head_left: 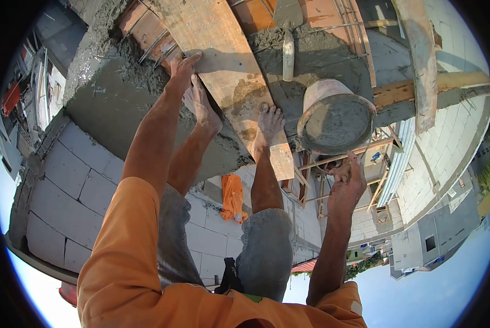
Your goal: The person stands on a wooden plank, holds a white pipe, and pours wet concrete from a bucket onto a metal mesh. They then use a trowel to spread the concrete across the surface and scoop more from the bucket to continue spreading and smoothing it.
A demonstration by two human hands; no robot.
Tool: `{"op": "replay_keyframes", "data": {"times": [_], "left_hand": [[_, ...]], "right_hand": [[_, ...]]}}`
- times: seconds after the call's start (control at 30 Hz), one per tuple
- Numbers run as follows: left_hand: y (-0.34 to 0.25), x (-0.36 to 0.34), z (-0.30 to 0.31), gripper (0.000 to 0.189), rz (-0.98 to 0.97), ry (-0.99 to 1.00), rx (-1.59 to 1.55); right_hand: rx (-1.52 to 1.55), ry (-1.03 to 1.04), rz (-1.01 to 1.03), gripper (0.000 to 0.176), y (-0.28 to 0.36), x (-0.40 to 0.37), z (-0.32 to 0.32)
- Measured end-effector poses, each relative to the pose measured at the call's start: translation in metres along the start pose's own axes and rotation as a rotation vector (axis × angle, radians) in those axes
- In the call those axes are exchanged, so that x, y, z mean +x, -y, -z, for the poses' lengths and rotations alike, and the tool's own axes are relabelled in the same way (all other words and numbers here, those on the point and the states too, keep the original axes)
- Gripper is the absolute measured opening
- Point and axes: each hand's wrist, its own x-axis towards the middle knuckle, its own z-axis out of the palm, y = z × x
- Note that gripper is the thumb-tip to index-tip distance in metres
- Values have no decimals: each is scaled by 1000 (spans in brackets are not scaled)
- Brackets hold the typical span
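Observation:
My left hand (182, 64) reaches forward and grips the edge of a wooden plank (223, 60) that lies aslant over wet concrete (114, 104). My bare feet stand beside and on that plank. My right hand (348, 183) is curled at the near rim of a bucket (335, 120) full of wet concrete, thumb up against the rim. Whether it holds the rim or a handle is unclear. A trowel (287, 38) lies on the wet concrete beyond the bucket.
I am high up on top of a white block wall (70, 186), with a sheer drop, rooftops and sky below. Rebar (152, 38) sticks out of the concrete near the plank. An orange cloth (233, 197) hangs lower down. Timber beams (420, 65) and scaffolding lie to the right.

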Motion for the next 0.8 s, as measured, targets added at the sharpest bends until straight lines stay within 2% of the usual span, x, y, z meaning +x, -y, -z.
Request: {"op": "replay_keyframes", "data": {"times": [0.03,0.1,0.2,0.3,0.43,0.5,0.6,0.8], "left_hand": [[-3,2,0,32,-1,5,-6],[-10,3,2,42,168,-27,-30],[-19,-1,-1,50,193,-43,93],[-19,-2,-2,54,174,3,4],[-13,7,1,55,191,-3,-36],[-10,10,6,54,225,85,-56],[-10,3,6,52,194,130,-196],[-8,6,17,48,273,212,-227]], "right_hand": [[76,-51,-78,31,2,1,-2],[67,-58,-77,32,3,1,-5],[58,-89,-88,34,5,-1,-14],[55,-117,-86,35,7,-3,-19],[29,-108,-102,34,3,2,-16],[44,-114,-100,34,2,5,-15],[34,-127,-112,33,7,5,-16],[-4,-124,-122,32,11,4,-32]]}}
